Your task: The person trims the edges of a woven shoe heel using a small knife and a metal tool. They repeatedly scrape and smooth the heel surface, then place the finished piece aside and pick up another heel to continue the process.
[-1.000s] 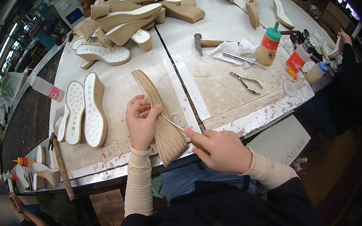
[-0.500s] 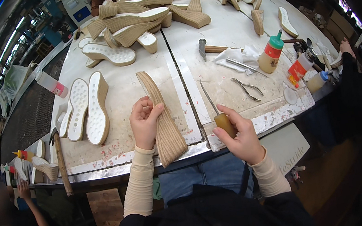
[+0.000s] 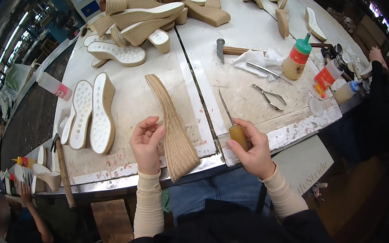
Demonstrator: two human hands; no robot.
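A wedge shoe sole [image 3: 174, 129] wrapped in tan braided rope lies on its side at the table's front edge. Just left of it is my left hand [image 3: 146, 144], fingers loosely curled and apart from the thumb, with nothing visible between them; the thumb tip is close to the sole's side. My right hand [image 3: 254, 150] is closed around the stubby amber handle of an awl [image 3: 238, 137]. Its thin, slightly curved metal shaft points away from me over the tabletop, to the right of the sole.
Three white-topped soles [image 3: 101, 116] stand at left beside a hammer [image 3: 63, 171]. A pile of wedges [image 3: 147, 15] fills the far side. On the right are nippers [image 3: 269, 96], another hammer [image 3: 221, 51], a white cloth [image 3: 257, 60] and a green-capped bottle [image 3: 297, 58]. Other people sit around.
My left hand has let go of the wedge sole and shifted slightly left. The right hand, with the awl, has moved a little left. The view has shifted slightly.
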